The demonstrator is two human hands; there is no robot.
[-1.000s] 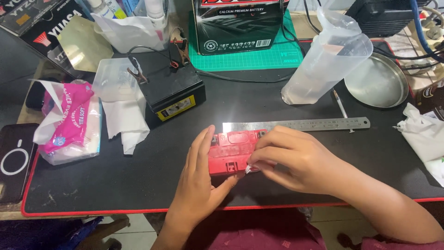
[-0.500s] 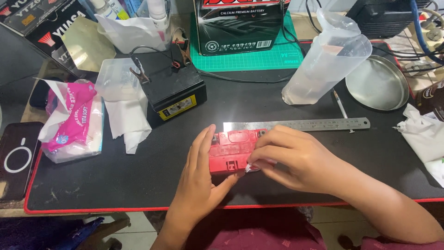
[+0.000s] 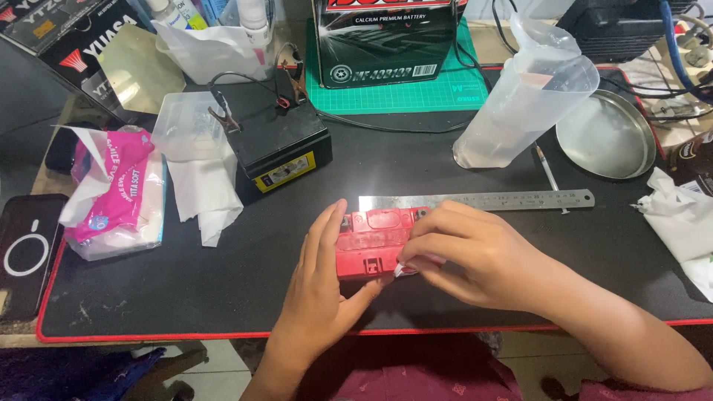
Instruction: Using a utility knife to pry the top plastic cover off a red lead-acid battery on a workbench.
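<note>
A: Hands first. L hand point(image 3: 321, 286) lies flat against the left end of the red plastic block point(image 3: 371, 241), fingers straight, thumb tucked under the near edge; bracing, not clamped. R hand point(image 3: 464, 252) curls over the block's right end, fingertips pinching a small white bit point(image 3: 399, 270) at the near right corner.

B: Block position?

A: On the black desk mat point(image 3: 186, 297), near-centre, close to the front edge. Mat has a red border; scuffs and dust specks at near left. Tiled floor shows below the desk edge.

B: Just behind the block?

A: Steel ruler point(image 3: 512, 200), lying flat, left end touching or tucked behind the block; can't tell which.

B: Left side?

A: Pink tissue pack point(image 3: 111, 193) at the mat's left edge, dark phone point(image 3: 22, 252) beside it, off the mat. White tissue point(image 3: 204, 193) draped from a clear plastic tub point(image 3: 182, 122).

B: Mid-field?

A: Small black battery point(image 3: 278, 141) w/ clip leads on its terminals, next to the tub. Clear plastic jug point(image 3: 531, 96) right of centre, tilted. Round metal plate point(image 3: 605, 134) beyond it. Crumpled white tissue point(image 3: 683, 223) at far right.

B: Far back?

A: Green cutting mat point(image 3: 445, 93) w/ a big black battery box point(image 3: 386, 37) standing on it. More boxes, bottles and cables along the rear; cluttered bench, bright overhead glare on the mat.
</note>
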